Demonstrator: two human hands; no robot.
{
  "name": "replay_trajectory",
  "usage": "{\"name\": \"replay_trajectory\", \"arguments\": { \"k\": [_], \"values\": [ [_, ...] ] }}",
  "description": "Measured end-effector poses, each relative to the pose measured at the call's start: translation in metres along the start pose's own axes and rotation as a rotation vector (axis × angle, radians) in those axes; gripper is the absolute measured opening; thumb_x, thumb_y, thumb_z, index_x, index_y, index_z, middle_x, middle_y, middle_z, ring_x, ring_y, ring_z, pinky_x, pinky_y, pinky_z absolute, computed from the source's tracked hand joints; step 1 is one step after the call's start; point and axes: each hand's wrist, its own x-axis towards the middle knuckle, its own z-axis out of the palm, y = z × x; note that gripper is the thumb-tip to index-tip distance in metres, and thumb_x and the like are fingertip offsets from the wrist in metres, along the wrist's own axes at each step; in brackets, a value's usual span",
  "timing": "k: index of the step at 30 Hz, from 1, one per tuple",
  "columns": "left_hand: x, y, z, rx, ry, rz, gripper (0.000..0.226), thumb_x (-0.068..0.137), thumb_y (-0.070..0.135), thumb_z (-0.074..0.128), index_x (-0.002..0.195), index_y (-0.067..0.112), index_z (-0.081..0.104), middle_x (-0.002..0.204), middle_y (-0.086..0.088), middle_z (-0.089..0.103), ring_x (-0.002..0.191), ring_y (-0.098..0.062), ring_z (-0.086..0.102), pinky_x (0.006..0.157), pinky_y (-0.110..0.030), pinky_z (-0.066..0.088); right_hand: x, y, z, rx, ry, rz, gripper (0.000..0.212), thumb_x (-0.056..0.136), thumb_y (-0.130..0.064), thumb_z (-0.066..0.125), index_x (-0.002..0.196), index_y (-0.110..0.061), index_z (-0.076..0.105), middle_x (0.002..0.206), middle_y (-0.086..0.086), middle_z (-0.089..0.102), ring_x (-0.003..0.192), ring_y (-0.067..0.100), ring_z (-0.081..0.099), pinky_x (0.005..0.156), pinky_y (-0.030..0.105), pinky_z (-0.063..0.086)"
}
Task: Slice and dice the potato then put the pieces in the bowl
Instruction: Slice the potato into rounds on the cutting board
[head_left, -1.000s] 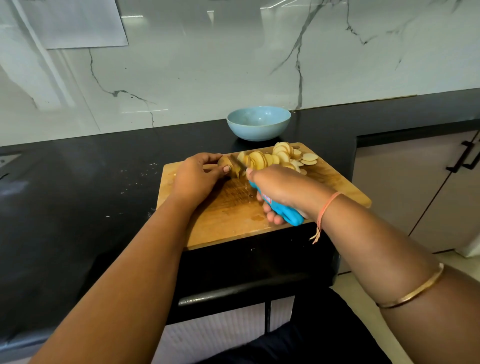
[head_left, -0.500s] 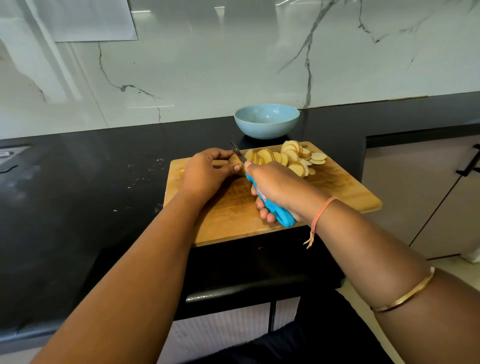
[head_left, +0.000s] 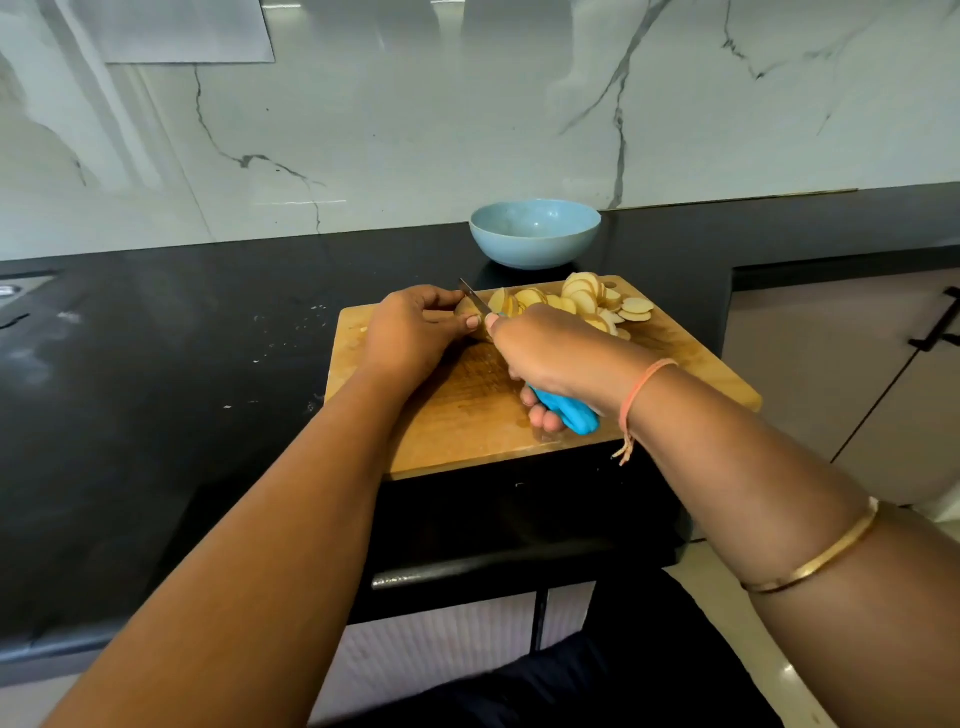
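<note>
The potato (head_left: 466, 312) is down to a small brown stub at the far left of the board (head_left: 457, 421), and most of it is hidden. The left hand (head_left: 410, 332) pinches it between the thumb on the near side and curled fingers on the far side. Those fingers lie close together, but I cannot tell how many touch the stub.

The knife (head_left: 475, 300) stands tilted with its tip up and away, the blade right against the stub's cut face. I cannot tell whether the edge has entered it. The lower part of the blade is lost behind the right hand (head_left: 550, 353). That hand is wrapped round the blue handle (head_left: 566, 413), with the forefinger stretched forward toward the blade and three fingertips showing under the handle. The handle's butt pokes out near the wrist.

Just right of the blade, the slices (head_left: 582, 299) lie fanned and overlapping along the far right of the board. Some stand on edge, a few lie flat at the outer end, and the nearest are cut off by the right hand.

The bowl (head_left: 535, 244), pale blue, sits on the black counter (head_left: 182, 364) just beyond the board's far edge. Its near wall hides its floor.

An orange thread (head_left: 641, 387) circles the right wrist, and a gold bangle (head_left: 821, 556) sits higher on the forearm.
</note>
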Motion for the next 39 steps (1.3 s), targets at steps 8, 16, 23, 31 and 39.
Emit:
{"name": "replay_trajectory", "arguments": {
  "k": [8, 16, 23, 31, 39],
  "values": [
    [-0.001, -0.001, 0.003, 0.008, -0.007, 0.025, 0.035, 0.085, 0.021, 0.069, 0.119, 0.013, 0.066, 0.118, -0.002, 0.066, 0.103, -0.014, 0.061, 0.094, -0.032, 0.051, 0.013, -0.005, 0.002, 0.074, -0.009, -0.009, 0.041, 0.1, -0.045, 0.039, 0.077, -0.012, 0.038, 0.056, 0.008, 0.045, 0.022, 0.012, 0.042, 0.03, 0.012, 0.035],
    [0.0, 0.001, 0.002, -0.046, 0.018, -0.024, 0.034, 0.086, 0.02, 0.068, 0.119, 0.012, 0.066, 0.11, 0.003, 0.066, 0.096, -0.008, 0.059, 0.084, -0.02, 0.049, -0.007, 0.006, -0.008, 0.033, -0.094, -0.001, 0.041, 0.102, -0.037, 0.033, 0.075, -0.007, 0.04, 0.046, 0.006, 0.044, 0.027, 0.013, 0.042, 0.03, 0.011, 0.033],
    [-0.001, -0.002, 0.001, -0.002, 0.02, 0.012, 0.034, 0.085, 0.02, 0.069, 0.118, 0.013, 0.067, 0.118, -0.002, 0.066, 0.107, -0.016, 0.061, 0.096, -0.034, 0.049, 0.005, -0.011, 0.002, -0.058, 0.004, -0.057, 0.036, 0.101, -0.038, 0.03, 0.079, -0.01, 0.037, 0.067, 0.007, 0.041, 0.041, 0.013, 0.042, 0.031, 0.011, 0.032],
    [0.0, -0.003, 0.002, 0.0, 0.029, 0.008, 0.034, 0.087, 0.02, 0.068, 0.12, 0.013, 0.066, 0.119, -0.001, 0.066, 0.099, -0.007, 0.058, 0.089, -0.021, 0.045, -0.001, -0.01, -0.002, -0.06, -0.04, -0.049, 0.031, 0.101, -0.031, 0.033, 0.076, -0.012, 0.036, 0.063, 0.006, 0.036, 0.028, 0.01, 0.037, 0.032, 0.009, 0.032],
    [0.004, -0.005, 0.002, 0.02, -0.005, -0.033, 0.035, 0.089, 0.023, 0.066, 0.123, 0.017, 0.063, 0.114, 0.002, 0.067, 0.104, -0.013, 0.061, 0.094, -0.033, 0.05, -0.014, 0.009, -0.018, -0.13, -0.014, 0.032, 0.04, 0.1, -0.04, 0.041, 0.075, -0.01, 0.042, 0.066, 0.005, 0.043, 0.021, 0.009, 0.042, 0.029, 0.011, 0.034]
  ]
}}
